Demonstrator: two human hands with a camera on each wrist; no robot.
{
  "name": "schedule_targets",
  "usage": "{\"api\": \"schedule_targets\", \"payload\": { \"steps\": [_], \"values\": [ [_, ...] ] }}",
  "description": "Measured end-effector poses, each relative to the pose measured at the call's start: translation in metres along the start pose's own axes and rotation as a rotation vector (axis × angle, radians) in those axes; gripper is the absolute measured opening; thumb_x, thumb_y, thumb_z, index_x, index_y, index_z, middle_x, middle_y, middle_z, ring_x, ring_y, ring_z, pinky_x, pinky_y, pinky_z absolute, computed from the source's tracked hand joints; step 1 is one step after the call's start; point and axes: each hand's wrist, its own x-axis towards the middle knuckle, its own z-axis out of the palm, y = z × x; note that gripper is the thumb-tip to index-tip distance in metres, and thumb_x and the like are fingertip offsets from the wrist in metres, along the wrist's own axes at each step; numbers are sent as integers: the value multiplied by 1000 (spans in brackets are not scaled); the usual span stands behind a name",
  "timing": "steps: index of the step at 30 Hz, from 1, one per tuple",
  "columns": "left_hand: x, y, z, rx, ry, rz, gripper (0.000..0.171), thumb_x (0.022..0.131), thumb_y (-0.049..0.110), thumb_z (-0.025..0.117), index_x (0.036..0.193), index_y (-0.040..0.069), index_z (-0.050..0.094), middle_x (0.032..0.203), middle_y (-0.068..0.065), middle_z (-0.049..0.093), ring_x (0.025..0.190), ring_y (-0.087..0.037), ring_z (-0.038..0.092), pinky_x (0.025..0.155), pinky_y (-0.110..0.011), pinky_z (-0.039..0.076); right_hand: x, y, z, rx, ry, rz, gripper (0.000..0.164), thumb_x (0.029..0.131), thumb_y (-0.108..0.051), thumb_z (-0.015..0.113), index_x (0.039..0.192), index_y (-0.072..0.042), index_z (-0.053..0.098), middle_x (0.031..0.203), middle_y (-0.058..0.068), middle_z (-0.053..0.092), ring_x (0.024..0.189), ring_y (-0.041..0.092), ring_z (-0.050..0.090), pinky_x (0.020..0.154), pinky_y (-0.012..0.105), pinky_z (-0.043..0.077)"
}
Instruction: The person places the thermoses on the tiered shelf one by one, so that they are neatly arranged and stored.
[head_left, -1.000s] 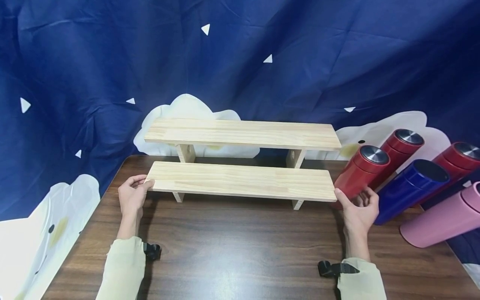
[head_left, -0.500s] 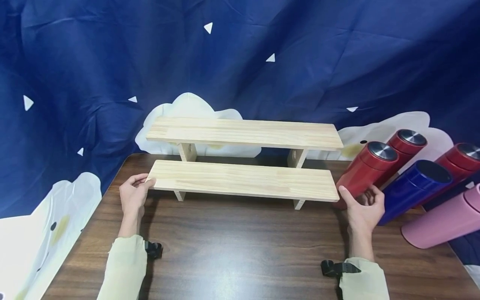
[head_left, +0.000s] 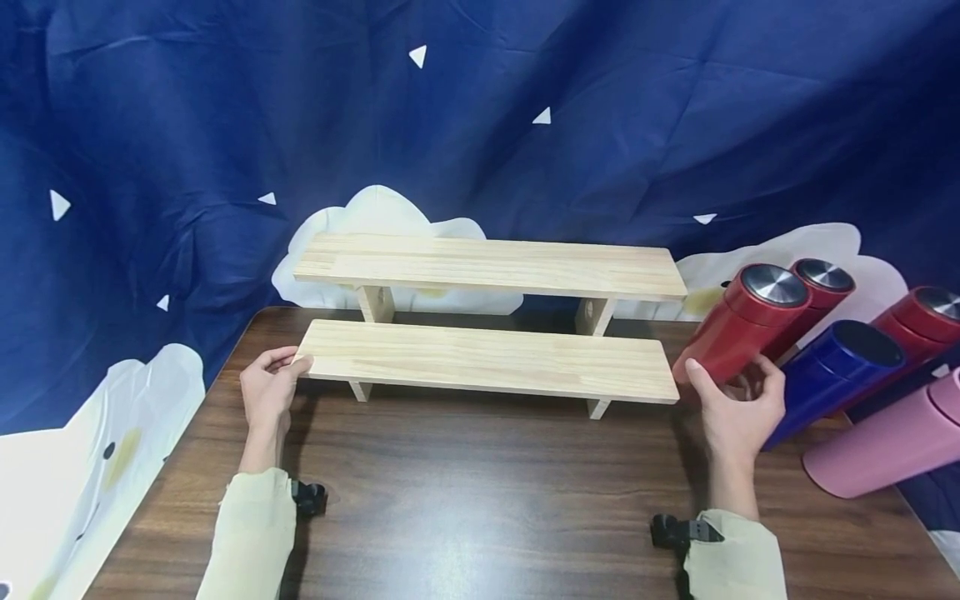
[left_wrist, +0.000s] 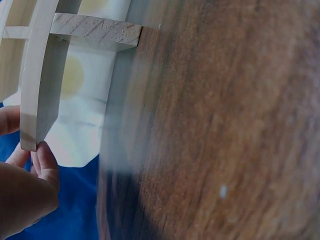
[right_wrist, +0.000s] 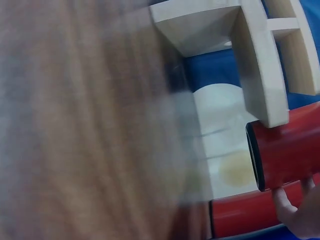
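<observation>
Pinching lower grained wooden board (head_left: 487,360) with left hand (head_left: 267,393), gripping smooth red cylindrical bottle (head_left: 738,329) with right hand (head_left: 738,418)

A: Specify the stand's finish.
B: The stand (head_left: 487,360) is pale wood with fine grain streaks.
A: Bottles?
B: The front bottle (head_left: 738,329) is red with a silver lid top (head_left: 776,285) and a black base edge (right_wrist: 254,157). The rear bottle (head_left: 813,312) and third bottle (head_left: 911,325) are also red. Add one blue bottle (head_left: 832,371) and one pink bottle (head_left: 877,442).
A: Surroundings?
B: The table (head_left: 465,483) is brown with darker grain. The backdrop (head_left: 225,92) is deep blue, patterned with white triangles (head_left: 417,56) and white cloud shapes (head_left: 382,212). The sleeves (head_left: 251,525) are pale yellow-green; the wrist straps (head_left: 307,498) are black.
</observation>
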Motion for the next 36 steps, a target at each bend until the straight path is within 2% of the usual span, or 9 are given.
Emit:
{"api": "schedule_targets", "payload": {
  "steps": [10,13,16,20,31,36],
  "values": [
    [0,-4,1,-30,0,12,31,81,2,79,110,-5,71,76,12,62,74,-3,57,64,-13,47,7,-7,4,90,21,-20,69,65,4,92,125,-12,63,116,4,63,103,18,61,82,21,53],
    [1,-5,1,-42,-4,17,31,81,2,78,110,-6,70,76,12,62,73,-3,57,64,-14,47,8,-8,4,66,25,-41,68,66,2,91,126,-13,63,117,3,63,103,19,62,84,23,54],
    [0,-5,1,-49,-6,15,32,81,2,78,110,-6,70,76,11,62,73,-4,57,65,-16,48,8,-11,6,-7,23,-75,68,68,-2,92,128,-14,62,118,0,64,104,17,62,87,24,54],
    [0,-4,1,-39,-6,12,31,82,2,78,111,-6,70,77,11,62,74,-5,57,66,-16,49,7,-18,10,-33,25,-93,70,67,-6,93,129,-14,63,119,0,64,106,17,62,88,24,55],
    [2,-4,1,-53,-9,1,31,80,1,79,110,-5,70,78,11,62,77,-5,57,68,-15,48,2,-27,21,85,40,-95,64,67,-3,92,124,-12,65,114,3,66,103,19,63,90,27,51],
    [2,-5,1,-56,-3,13,29,81,1,78,109,-5,70,80,7,63,75,-5,57,65,-14,47,-5,-26,27,117,40,-78,60,67,-3,91,121,-12,67,110,4,67,97,18,63,85,26,50]
  ]
}}
